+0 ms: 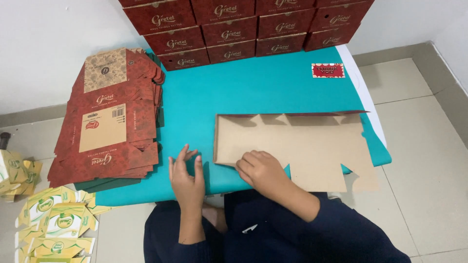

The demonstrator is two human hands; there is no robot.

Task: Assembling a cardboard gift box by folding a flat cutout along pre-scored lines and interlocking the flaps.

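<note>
A flat brown cardboard box blank (302, 146) lies unprinted side up on a teal sheet (253, 87), its far flap folded up to show a dark red edge. My right hand (261, 168) presses down on the blank's near left corner with fingers curled. Just left of the blank, my left hand (186, 175) rests on the teal sheet with fingers spread, holding nothing.
A stack of flat dark red box blanks (109, 122) lies at the left. Assembled dark red boxes (234, 29) are piled along the wall behind. A small red card (327, 70) lies far right. Yellow-green flat cartons (53, 224) sit on the floor near left.
</note>
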